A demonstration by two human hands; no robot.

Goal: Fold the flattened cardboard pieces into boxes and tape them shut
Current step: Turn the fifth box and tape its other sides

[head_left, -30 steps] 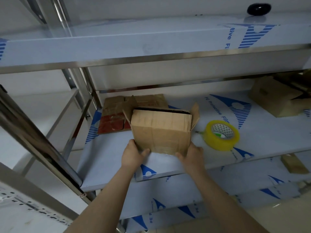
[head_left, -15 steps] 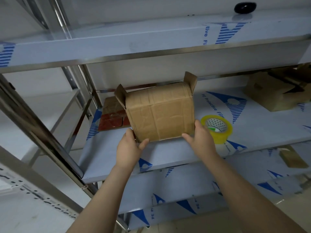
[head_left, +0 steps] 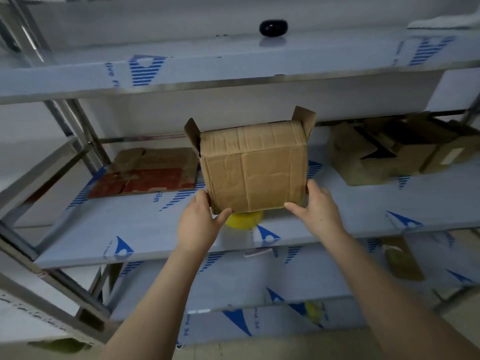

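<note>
head view: both arms reach forward to a metal rack, and a cardboard box (head_left: 253,168) is held up between the hands, off the shelf (head_left: 130,229).
left hand: the left hand (head_left: 198,224) grips the box's lower left corner, thumb on the near face; its fingers are hidden behind the side.
right hand: the right hand (head_left: 318,211) grips the lower right corner, thumb laid along the bottom edge and fingers up the side wall.
why held so: the low corner grips look meant to let the box be tipped and turned; a closed, creased face points at the camera.
flaps: two short flaps (head_left: 305,120) stand loose at the far top corners, so that end seems not yet folded or taped.
tape roll: a yellow tape roll (head_left: 244,219) lies on the shelf between the hands, just under the box and mostly hidden by it.
flattened cardboard: a flattened cardboard (head_left: 150,170) piece lies beyond and outward of the left hand.
other boxes: brown boxes (head_left: 389,152) sit beyond and outward of the right hand.
in the way: the upper shelf (head_left: 233,68), carrying a black object (head_left: 273,27), hangs close above the flaps and probably limits lifting; the roll lies where the box would be set down.
</note>
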